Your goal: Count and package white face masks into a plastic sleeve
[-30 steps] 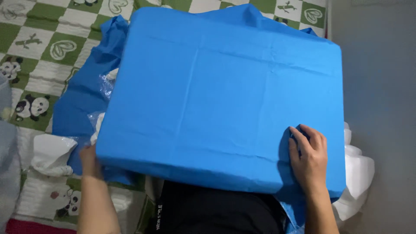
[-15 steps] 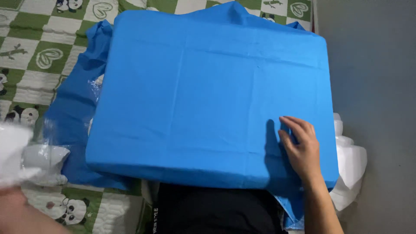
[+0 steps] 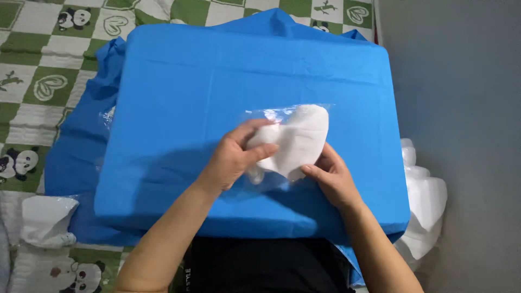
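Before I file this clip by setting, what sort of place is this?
Probably a home, maybe a bedroom. A green-and-white checked quilt with panda pictures lies under the blue cloth-covered board, which rests over the person's lap. Both hands, left hand and right hand, hold a white item in clear plastic.

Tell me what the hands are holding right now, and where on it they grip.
A white folded item in a clear plastic bag. The left hand pinches its left edge, and the right hand holds its lower right edge, above the blue cloth.
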